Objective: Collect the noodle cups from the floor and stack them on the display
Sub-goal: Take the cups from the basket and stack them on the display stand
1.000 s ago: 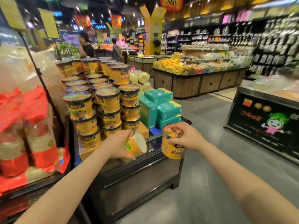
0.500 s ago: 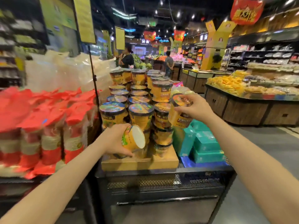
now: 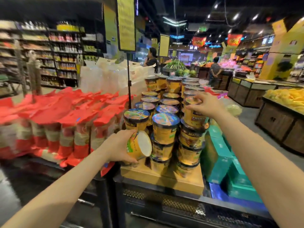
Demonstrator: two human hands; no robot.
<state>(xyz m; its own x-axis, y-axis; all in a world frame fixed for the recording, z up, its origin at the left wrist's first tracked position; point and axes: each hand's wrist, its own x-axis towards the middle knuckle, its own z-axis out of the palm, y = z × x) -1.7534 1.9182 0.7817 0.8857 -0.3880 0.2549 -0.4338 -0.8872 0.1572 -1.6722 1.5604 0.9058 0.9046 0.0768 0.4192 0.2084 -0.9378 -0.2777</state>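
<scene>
Here, a black metal display stand point(image 3: 164, 209) with a mesh front fills the lower middle of the view, and on it rests a flat tan cardboard box point(image 3: 164, 178) that carries the stacked noodle cups point(image 3: 166, 127), yellow tubs with dark rims and shiny printed lids, piled several tiers high and stepping upward toward the back. To the left of the stack, on a neighbouring stand, lies a broad bank of red-topped noodle packs point(image 3: 65, 122), blurred, with a black sign pole point(image 3: 129, 89) rising between the two piles and a yellow sign board point(image 3: 125, 22) on top. Teal boxes point(image 3: 220, 155) sit just beside the cups on the right, over a blue base. Farther right stand wooden produce bins point(image 3: 283, 124) heaped with yellow goods; behind are bottle shelves point(image 3: 62, 60) on the left and two people point(image 3: 152, 59) near a vegetable counter. The right hand point(image 3: 206, 105) reaches over the right-hand column and grips the top of an upright cup point(image 3: 193, 116), fingers curled round its lid, the cup sitting on or just above the tub beneath; contact cannot be told. The left hand point(image 3: 120, 145) holds a second cup point(image 3: 139, 145) on its side, white bottom facing right, low in front of the stack's left column, close to the neighbouring tubs.
</scene>
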